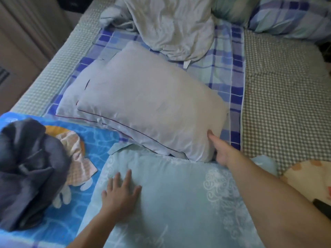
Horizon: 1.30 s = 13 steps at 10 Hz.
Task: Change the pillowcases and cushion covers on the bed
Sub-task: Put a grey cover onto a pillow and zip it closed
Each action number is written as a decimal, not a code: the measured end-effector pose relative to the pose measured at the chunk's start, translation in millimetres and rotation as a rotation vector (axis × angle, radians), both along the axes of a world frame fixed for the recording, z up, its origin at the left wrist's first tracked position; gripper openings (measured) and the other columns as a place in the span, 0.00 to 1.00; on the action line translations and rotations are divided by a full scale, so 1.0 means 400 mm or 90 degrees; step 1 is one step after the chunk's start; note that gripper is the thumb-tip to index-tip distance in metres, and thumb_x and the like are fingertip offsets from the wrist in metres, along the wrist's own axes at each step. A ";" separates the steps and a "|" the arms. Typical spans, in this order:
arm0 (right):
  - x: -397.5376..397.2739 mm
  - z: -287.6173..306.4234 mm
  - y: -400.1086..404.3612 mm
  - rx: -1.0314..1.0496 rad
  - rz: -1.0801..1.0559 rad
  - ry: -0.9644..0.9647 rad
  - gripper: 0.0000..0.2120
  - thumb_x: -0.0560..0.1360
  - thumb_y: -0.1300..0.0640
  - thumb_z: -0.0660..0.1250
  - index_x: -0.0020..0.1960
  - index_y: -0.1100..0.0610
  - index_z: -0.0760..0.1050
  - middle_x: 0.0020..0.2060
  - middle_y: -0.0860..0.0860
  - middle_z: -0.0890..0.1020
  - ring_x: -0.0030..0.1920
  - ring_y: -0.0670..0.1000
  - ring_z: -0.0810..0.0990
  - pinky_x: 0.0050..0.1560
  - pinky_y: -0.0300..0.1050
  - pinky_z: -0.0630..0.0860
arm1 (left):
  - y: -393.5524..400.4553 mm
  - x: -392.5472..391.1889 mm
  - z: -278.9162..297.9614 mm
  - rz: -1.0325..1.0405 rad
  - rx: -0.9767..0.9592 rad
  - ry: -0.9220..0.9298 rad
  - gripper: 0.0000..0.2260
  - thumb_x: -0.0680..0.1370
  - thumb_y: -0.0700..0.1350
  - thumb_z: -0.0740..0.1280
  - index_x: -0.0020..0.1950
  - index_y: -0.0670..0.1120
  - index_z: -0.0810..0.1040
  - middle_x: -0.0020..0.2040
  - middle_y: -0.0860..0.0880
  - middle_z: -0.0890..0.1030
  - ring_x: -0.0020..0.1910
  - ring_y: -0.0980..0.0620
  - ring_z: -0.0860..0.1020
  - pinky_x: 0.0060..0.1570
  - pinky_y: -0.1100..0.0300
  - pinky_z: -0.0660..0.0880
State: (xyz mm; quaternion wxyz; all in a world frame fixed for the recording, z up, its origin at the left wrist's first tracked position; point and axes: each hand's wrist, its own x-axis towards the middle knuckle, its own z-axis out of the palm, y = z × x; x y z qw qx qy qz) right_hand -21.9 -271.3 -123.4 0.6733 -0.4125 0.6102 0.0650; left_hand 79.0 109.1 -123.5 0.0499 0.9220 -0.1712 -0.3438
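- Pillow, pale grey [143, 104], one: lies across the blue plaid sheet [234, 72], just beyond the nearer pillow. Judged soft, light and bulky; the case looks smooth and possibly slippery, and a loose layer of cloth edged with dark piping [136, 129] shows along its near side. Best taken at a corner, or by pinching the piped edge to peel the case.
- Right hand [222, 149], one: at the grey pillow's near right corner, fingertips touching or tucked against the fabric. Whether the fingers clamp the corner or only press it cannot be told; most are hidden behind the hand.
- Pillow, light teal with white swirl print [179, 203], one: nearest the person, directly below the right hand's grip. Judged plump and yielding.
- Left hand [121, 192], one: flat on the teal pillow, fingers spread and straight, holding nothing.
- Crumpled grey-white bundle [172, 27], one: far beyond the grip, limp cloth.
- Plaid pillow [290, 17], one: far right of the grip, at the top corner.
- Dark navy cloth heap [26, 172], one: left of the left hand, on a bright blue printed sheet [100, 140].
- Checked mattress cover [283, 104]: right of the grip.
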 end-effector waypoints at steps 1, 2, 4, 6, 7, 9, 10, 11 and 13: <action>0.068 -0.032 0.018 -0.016 -0.085 -0.066 0.45 0.55 0.28 0.79 0.65 0.50 0.77 0.56 0.52 0.84 0.56 0.56 0.83 0.63 0.60 0.76 | 0.005 -0.041 -0.013 -0.011 0.023 0.018 0.32 0.81 0.68 0.50 0.80 0.63 0.40 0.83 0.47 0.41 0.81 0.43 0.41 0.77 0.41 0.47; 0.161 0.063 -0.041 -0.127 -0.176 -0.125 0.31 0.63 0.43 0.81 0.62 0.51 0.77 0.55 0.54 0.85 0.50 0.58 0.85 0.54 0.63 0.81 | 0.006 -0.023 0.000 0.001 0.029 0.061 0.33 0.80 0.67 0.54 0.81 0.61 0.44 0.83 0.46 0.44 0.81 0.43 0.44 0.76 0.41 0.50; 0.096 0.660 0.016 -0.079 -0.158 -0.345 0.16 0.76 0.56 0.72 0.63 0.59 0.79 0.53 0.57 0.86 0.51 0.56 0.86 0.49 0.53 0.84 | -0.074 0.038 0.253 0.534 -0.506 0.256 0.23 0.81 0.58 0.64 0.74 0.51 0.69 0.71 0.45 0.74 0.63 0.46 0.76 0.63 0.47 0.72; -0.416 0.866 0.130 -0.095 -0.050 -0.234 0.16 0.63 0.50 0.74 0.47 0.58 0.87 0.46 0.54 0.87 0.43 0.50 0.87 0.39 0.49 0.84 | 0.022 0.074 0.457 0.427 -0.610 -0.108 0.17 0.79 0.64 0.64 0.52 0.50 0.72 0.78 0.46 0.65 0.75 0.37 0.66 0.74 0.41 0.64; -0.595 0.711 0.145 -0.113 -0.045 0.025 0.31 0.67 0.42 0.79 0.62 0.60 0.80 0.52 0.57 0.86 0.52 0.59 0.85 0.59 0.60 0.80 | -0.007 0.008 0.496 0.578 -0.720 0.181 0.15 0.80 0.52 0.68 0.66 0.49 0.77 0.61 0.49 0.82 0.58 0.49 0.82 0.54 0.48 0.78; -0.737 0.419 0.233 -0.298 -0.023 0.248 0.28 0.79 0.44 0.67 0.69 0.63 0.73 0.63 0.62 0.79 0.59 0.63 0.78 0.63 0.54 0.75 | 0.083 -0.175 0.342 0.566 -0.435 0.047 0.09 0.72 0.36 0.65 0.45 0.49 0.80 0.46 0.39 0.80 0.44 0.42 0.77 0.44 0.50 0.77; -0.766 0.388 0.258 -0.351 0.026 0.251 0.30 0.77 0.40 0.66 0.73 0.56 0.69 0.65 0.60 0.75 0.60 0.64 0.76 0.65 0.57 0.74 | 0.109 -0.246 0.357 0.403 -0.139 -0.146 0.26 0.68 0.38 0.69 0.66 0.51 0.76 0.66 0.37 0.73 0.64 0.34 0.72 0.64 0.39 0.71; -0.791 0.377 0.296 -0.487 0.125 0.233 0.31 0.80 0.47 0.65 0.79 0.50 0.59 0.72 0.61 0.65 0.69 0.64 0.69 0.71 0.55 0.67 | -0.007 -0.350 0.398 0.049 -0.247 -0.343 0.29 0.67 0.41 0.65 0.70 0.48 0.76 0.70 0.35 0.71 0.69 0.32 0.68 0.69 0.39 0.66; -0.937 0.365 0.271 -0.398 0.221 0.060 0.25 0.82 0.52 0.62 0.78 0.52 0.63 0.74 0.55 0.66 0.71 0.54 0.69 0.69 0.39 0.65 | -0.386 -0.698 0.423 -0.436 -0.226 -0.205 0.29 0.78 0.63 0.48 0.76 0.57 0.69 0.79 0.41 0.62 0.77 0.33 0.60 0.72 0.35 0.60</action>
